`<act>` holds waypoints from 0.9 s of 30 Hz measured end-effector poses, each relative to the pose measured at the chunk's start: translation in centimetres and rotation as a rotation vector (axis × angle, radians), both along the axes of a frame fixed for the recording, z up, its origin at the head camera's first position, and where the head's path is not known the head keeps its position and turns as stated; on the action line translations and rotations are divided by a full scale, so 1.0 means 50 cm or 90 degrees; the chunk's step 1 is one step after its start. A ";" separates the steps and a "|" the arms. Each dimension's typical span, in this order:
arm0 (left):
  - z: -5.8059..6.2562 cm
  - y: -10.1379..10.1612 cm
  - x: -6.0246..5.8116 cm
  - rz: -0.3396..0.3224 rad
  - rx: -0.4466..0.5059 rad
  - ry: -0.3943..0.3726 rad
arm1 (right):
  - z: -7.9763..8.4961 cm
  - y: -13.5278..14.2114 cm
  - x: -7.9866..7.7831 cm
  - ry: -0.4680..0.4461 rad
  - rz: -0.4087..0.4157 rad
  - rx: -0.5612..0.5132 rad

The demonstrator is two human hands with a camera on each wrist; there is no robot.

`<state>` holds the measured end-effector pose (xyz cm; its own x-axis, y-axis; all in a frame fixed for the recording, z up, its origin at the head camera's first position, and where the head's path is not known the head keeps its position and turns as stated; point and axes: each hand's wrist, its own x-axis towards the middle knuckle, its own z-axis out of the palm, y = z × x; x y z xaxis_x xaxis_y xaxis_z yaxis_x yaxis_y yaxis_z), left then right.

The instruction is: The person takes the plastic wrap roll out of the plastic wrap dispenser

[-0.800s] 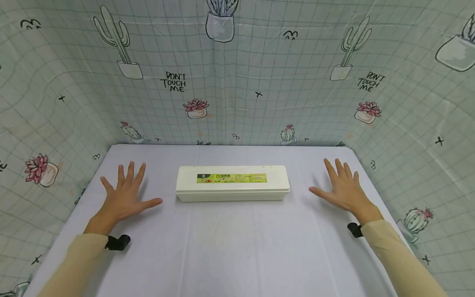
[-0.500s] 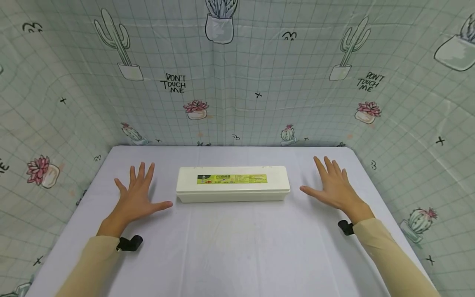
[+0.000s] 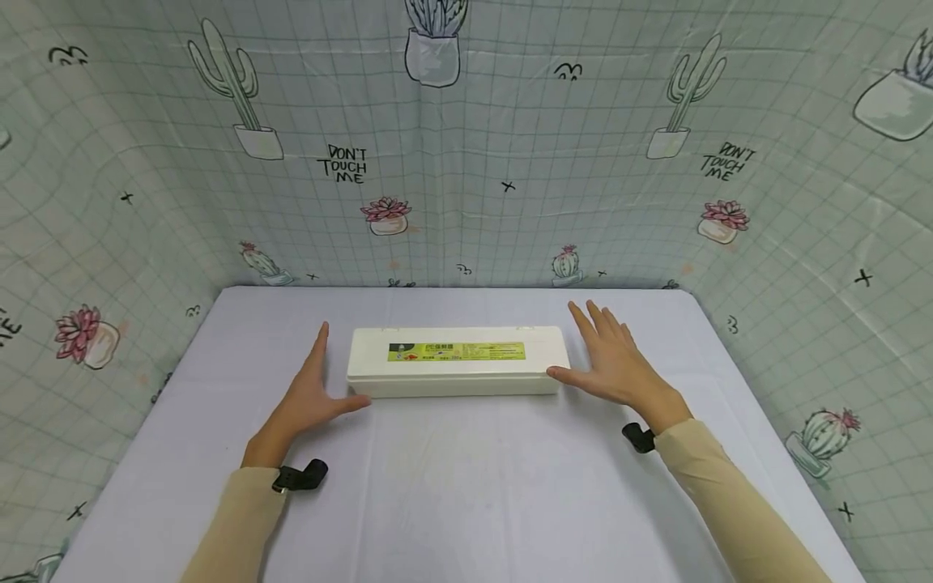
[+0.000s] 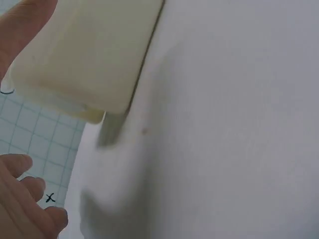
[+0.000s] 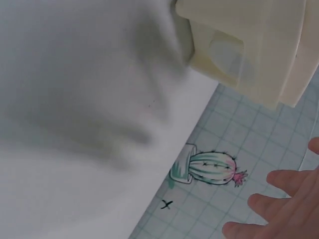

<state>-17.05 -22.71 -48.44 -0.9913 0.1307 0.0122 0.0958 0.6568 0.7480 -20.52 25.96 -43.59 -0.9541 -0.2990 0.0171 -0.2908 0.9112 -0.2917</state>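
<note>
Backdrop cloth (image 3: 466,162): pale green, grid-patterned with cactus prints, standing behind the table and along its 2 sides. Table (image 3: 452,494): covered in white. Box (image 3: 457,385): 1 long cream-white unit, lying flat on the far half of the table near the middle, long side running across, lid down. Right hand (image 3: 615,364): at the box's right end, fingers straight, spread and released, thumb pointing to the front right corner. Left hand (image 3: 306,397): at the left end, fingers extended and released, thumb out toward the front left corner. The 2 thumbs overlap the box's outline in the head view; contact not determinable. Label (image 3: 456,351): yellow-green, dark at its left end, on the box's top. Black device (image 3: 301,476): 1 worn at the inner side of each wrist
</note>
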 end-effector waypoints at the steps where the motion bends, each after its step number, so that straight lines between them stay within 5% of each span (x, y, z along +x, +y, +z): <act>1: -0.004 0.005 0.000 0.003 0.012 -0.001 | 0.000 -0.006 0.000 0.001 0.004 -0.001; 11: -0.027 0.037 0.002 -0.026 0.227 -0.001 | -0.015 -0.064 -0.006 0.024 0.064 -0.045; 27: -0.040 0.047 -0.019 -0.034 0.286 -0.002 | -0.034 -0.111 -0.014 0.054 0.106 -0.025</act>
<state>-17.99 -20.38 -50.43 -0.9836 0.1636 0.0756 0.1171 0.2609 0.9582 -21.23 20.42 -45.27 -0.8862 -0.4502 0.1098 -0.4616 0.8367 -0.2947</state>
